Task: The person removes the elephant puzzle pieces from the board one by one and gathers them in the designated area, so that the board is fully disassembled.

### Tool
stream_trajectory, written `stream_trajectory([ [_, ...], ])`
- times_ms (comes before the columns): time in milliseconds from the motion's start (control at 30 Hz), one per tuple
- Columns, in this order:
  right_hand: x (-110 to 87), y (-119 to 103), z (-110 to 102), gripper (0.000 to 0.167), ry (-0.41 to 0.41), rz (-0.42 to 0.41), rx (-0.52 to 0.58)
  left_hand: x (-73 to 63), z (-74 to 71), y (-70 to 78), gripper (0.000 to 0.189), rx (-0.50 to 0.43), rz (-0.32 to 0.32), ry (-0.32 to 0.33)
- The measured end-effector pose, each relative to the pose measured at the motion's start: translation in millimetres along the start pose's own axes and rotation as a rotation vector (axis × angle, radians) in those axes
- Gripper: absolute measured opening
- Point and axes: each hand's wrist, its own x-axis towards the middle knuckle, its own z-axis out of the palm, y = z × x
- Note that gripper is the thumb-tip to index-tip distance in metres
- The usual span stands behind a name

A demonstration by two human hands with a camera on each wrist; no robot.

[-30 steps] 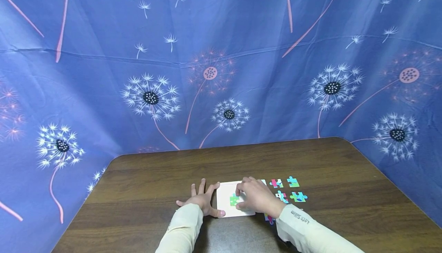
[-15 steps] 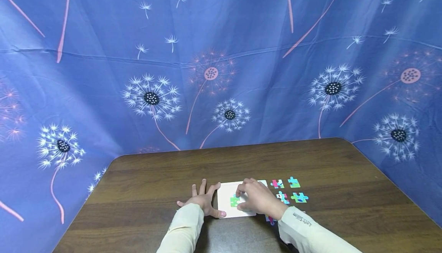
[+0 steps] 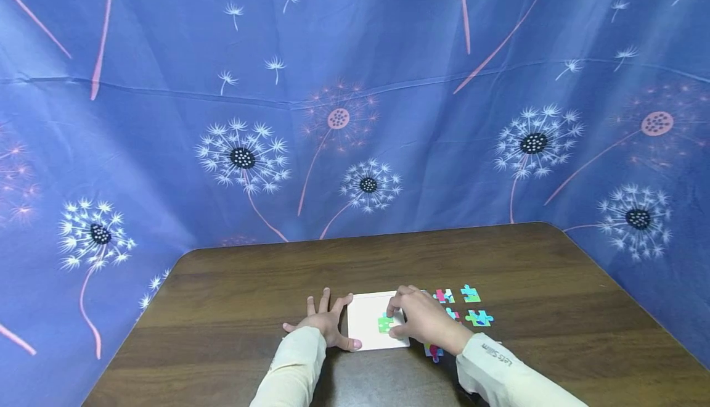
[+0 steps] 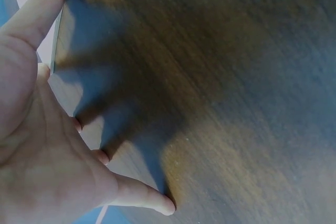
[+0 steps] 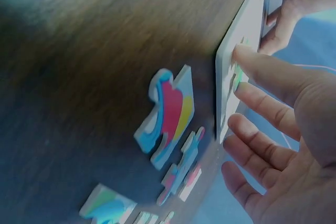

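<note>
A white board (image 3: pixel 363 324) lies flat on the table. My left hand (image 3: pixel 323 325) is spread beside its left edge, thumb at the near left corner and index fingertip at the far left corner. On the board is a green and blue jigsaw piece (image 3: pixel 384 324). My right hand (image 3: pixel 424 317) reaches over the board's right part and pinches this piece between thumb and index finger. In the right wrist view the green piece (image 5: pixel 238 77) shows between those fingers, and the other fingers are loosely bent. The board's right side is partly hidden under the hand.
Several loose jigsaw pieces lie right of the board, among them a green and blue one (image 3: pixel 479 318), another farther back (image 3: pixel 470 293), a red and white piece (image 3: pixel 444 296) and a red and blue piece (image 5: pixel 170 114) near my right wrist. A blue dandelion-print cloth (image 3: pixel 355 117) hangs behind the table.
My right hand has moved slightly to the right along the board, and the green and blue jigsaw piece has shifted right with it. My left hand has stayed in place.
</note>
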Motion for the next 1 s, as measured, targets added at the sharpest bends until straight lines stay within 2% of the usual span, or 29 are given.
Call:
stream_trajectory([
  [233,-9.6,6.0,-9.7,0.025,0.009,-0.004,0.036,9.2,10.0,-6.5,0.101,0.016,0.008,0.023],
  [367,-14.2,11.1,-16.0,0.025,-0.004,0.015,0.049,6.7,8.5,-5.4,0.1,0.001,0.008,0.018],
  [533,-19.1,18.5,-23.5,0.024,0.025,0.015,0.023,2.2,3.7,-2.0,0.1,-0.002,0.008,0.009],
  [800,-32.4,29.8,-34.6,0.024,0.016,0.036,0.011,7.1,10.2,-6.7,0.101,0.006,0.021,0.033],
  [1000,-43.4,38.1,-43.4,0.024,0.031,0.041,0.002,-0.9,2.5,-2.7,0.099,-0.008,0.021,0.02],
])
